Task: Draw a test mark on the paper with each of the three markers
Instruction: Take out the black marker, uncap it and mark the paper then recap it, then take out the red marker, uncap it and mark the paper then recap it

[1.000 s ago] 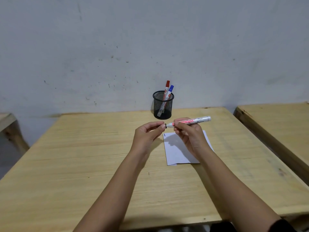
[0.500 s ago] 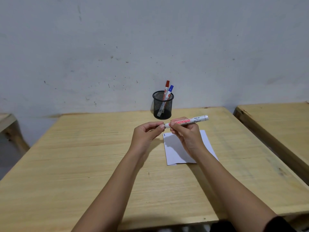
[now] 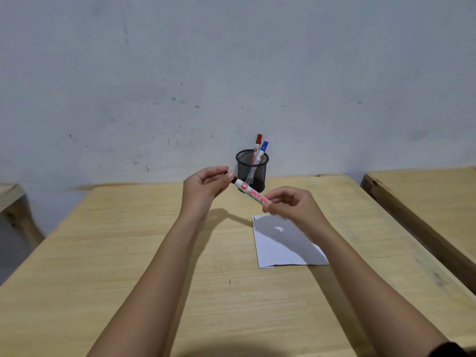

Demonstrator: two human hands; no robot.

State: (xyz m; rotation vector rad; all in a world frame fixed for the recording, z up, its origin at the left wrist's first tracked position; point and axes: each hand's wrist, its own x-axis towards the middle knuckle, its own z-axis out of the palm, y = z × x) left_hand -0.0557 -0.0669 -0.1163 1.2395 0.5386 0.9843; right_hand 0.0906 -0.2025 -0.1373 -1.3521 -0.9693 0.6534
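A white marker point(image 3: 251, 194) with red lettering hangs above the table between both hands. My left hand point(image 3: 206, 188) pinches its black capped end at the upper left. My right hand point(image 3: 291, 206) grips the other end, which its fingers hide. Under the right hand lies a white sheet of paper point(image 3: 283, 244) with one short dark mark point(image 3: 254, 218) at its top left corner. A red-capped marker point(image 3: 257, 144) and a blue-capped marker point(image 3: 263, 150) stand in a black mesh cup point(image 3: 252, 171) near the wall.
The wooden table point(image 3: 128, 253) runs back to a grey wall. A second wooden table point(image 3: 425, 197) stands close on the right with a narrow gap between. Part of another wooden piece point(image 3: 13, 202) shows at the far left.
The marker swung from nearly level to slanting down to the right. My left hand rose with the cap end; my right hand slid toward the marker's far end and moved right.
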